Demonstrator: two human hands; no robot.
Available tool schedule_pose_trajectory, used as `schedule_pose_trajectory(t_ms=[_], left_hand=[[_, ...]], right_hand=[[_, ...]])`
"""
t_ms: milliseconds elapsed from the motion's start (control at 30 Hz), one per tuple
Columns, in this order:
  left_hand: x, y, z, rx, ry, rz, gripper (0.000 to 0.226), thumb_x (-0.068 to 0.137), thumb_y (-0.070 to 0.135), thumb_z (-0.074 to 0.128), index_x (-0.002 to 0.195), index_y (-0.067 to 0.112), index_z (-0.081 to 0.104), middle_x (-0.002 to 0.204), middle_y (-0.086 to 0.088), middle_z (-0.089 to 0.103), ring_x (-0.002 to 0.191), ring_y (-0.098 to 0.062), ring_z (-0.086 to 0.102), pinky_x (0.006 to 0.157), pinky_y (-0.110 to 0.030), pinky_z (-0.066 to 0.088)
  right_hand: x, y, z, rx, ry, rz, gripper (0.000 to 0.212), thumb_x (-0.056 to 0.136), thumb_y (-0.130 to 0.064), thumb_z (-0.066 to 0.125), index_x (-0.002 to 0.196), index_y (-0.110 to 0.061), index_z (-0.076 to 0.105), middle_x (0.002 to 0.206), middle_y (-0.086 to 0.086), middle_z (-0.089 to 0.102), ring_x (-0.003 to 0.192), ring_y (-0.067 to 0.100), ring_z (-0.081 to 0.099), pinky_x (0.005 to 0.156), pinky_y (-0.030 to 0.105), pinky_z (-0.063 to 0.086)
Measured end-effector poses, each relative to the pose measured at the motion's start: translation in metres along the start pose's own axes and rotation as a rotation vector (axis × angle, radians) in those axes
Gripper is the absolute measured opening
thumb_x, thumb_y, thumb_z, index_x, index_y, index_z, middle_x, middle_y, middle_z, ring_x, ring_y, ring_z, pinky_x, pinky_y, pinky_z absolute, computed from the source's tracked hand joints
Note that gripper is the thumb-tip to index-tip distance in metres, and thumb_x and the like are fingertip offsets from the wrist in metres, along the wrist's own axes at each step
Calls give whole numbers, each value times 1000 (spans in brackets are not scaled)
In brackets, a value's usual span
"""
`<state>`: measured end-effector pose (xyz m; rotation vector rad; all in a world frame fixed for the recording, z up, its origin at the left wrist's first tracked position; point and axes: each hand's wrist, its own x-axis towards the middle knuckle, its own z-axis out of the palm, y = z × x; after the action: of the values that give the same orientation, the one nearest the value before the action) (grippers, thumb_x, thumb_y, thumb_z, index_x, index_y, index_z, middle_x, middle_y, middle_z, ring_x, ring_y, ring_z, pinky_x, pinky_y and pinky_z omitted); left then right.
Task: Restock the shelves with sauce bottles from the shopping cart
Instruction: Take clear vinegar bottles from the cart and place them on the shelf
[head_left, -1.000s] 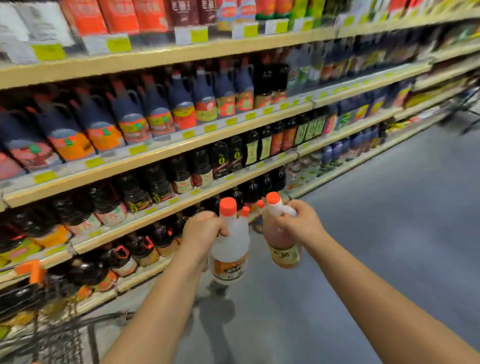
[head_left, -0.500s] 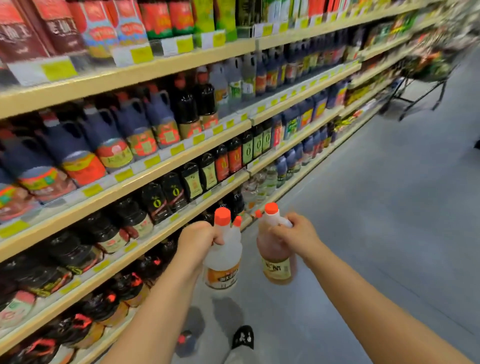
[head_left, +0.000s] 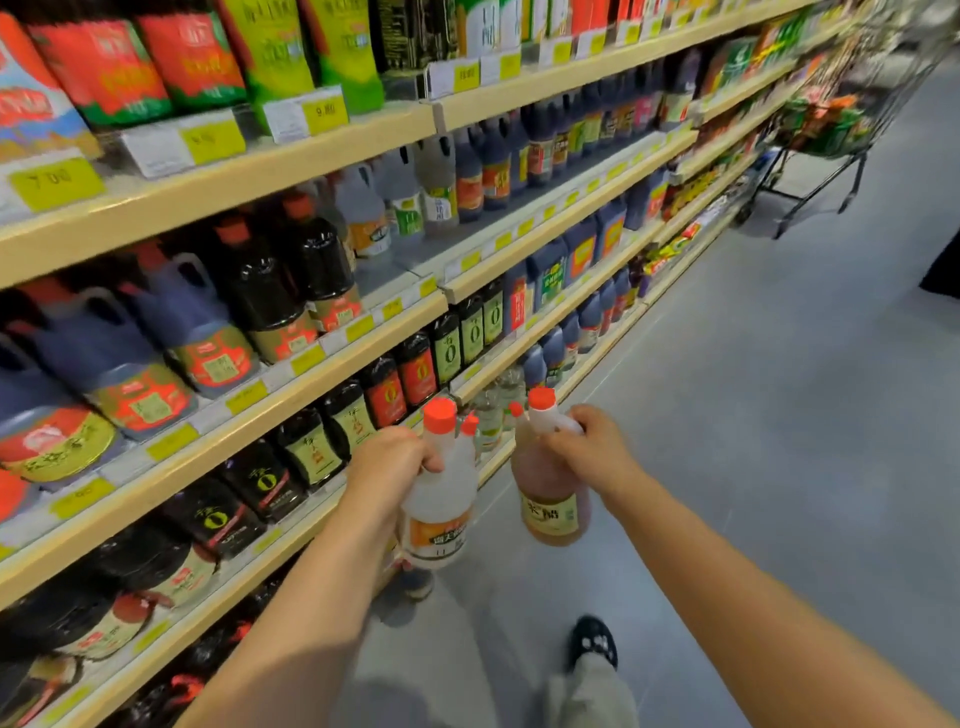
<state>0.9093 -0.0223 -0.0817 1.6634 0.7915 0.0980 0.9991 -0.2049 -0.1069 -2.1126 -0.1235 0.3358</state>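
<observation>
Head view: my left hand (head_left: 395, 462) grips a pale bottle (head_left: 441, 496) by the neck, my right hand (head_left: 592, 452) an amber bottle (head_left: 545, 480); the 2 hang just apart.

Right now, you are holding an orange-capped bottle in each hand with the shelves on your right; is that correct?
Not quite: the shelves stand on your left, as the head view shows. The left hand grips a clear bottle and the right hand an amber bottle, both orange-capped.
</observation>
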Motion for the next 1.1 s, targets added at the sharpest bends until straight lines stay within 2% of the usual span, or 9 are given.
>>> schedule_pose_trajectory(t_ms=[100,167,300,500,567,667,800,933,1100], left_hand=[[29,14,31,-7,37,-6,21,49,6,60,57,7,41,70,-6,40,67,-20,36,61,-37,28],[47,23,49,-46,80,-17,25,41,12,57,61,5,45,73,-8,41,70,-21,37,65,-37,29],[73,47,83,-97,163,-43,23,40,12,59,55,7,42,70,-8,42,68,-22,38,65,-39,30],[99,68,103,-195,259,-74,20,52,9,61,59,7,42,71,-7,42,68,-21,38,60,-33,29],[109,73,100,-202,298,-97,22,61,-1,61,56,7,42,70,-7,43,68,-21,39,60,-33,29],[127,81,90,-211,358,-118,25,51,6,60,53,9,36,69,-9,38,68,-23,36,62,-36,27],[153,92,73,-269,401,-61,20,52,4,58,52,5,37,69,-10,38,68,-23,36,60,-34,27],[178,99,58,-332,433,-20,20,54,2,59,46,8,41,61,-4,39,63,-20,37,55,-30,26],[195,101,44,-374,527,-69,35,63,-9,57,42,12,39,58,-3,36,62,-19,34,56,-29,24]], right_hand=[[47,6,-19,-59,-49,-35,15,83,-16,63,85,-3,56,73,7,50,64,16,46,58,28,37],[79,7,-31,-93,-117,-71,13,83,-16,63,83,-5,54,71,7,52,64,16,49,57,29,40],[141,5,-55,-162,-219,-103,22,84,-21,61,90,-1,56,84,19,59,79,27,54,72,43,48],[210,-24,-74,-24,-384,-107,17,83,-23,63,87,-11,51,81,6,49,78,18,47,68,31,38],[227,-36,-71,55,-399,-128,26,84,-18,65,74,-17,41,73,1,38,68,14,38,61,29,32],[251,-60,-63,148,-392,-195,34,73,-18,68,71,-16,34,70,1,30,66,15,33,60,29,27],[274,-94,-44,208,-395,-339,33,73,-16,70,71,-14,36,68,1,31,63,14,34,57,28,28],[294,-125,-13,320,-356,-465,33,72,-12,74,85,2,47,78,8,40,72,17,41,63,34,36],[310,-153,25,360,-351,-577,31,75,-10,75,92,2,51,77,1,51,71,11,50,66,31,44]])
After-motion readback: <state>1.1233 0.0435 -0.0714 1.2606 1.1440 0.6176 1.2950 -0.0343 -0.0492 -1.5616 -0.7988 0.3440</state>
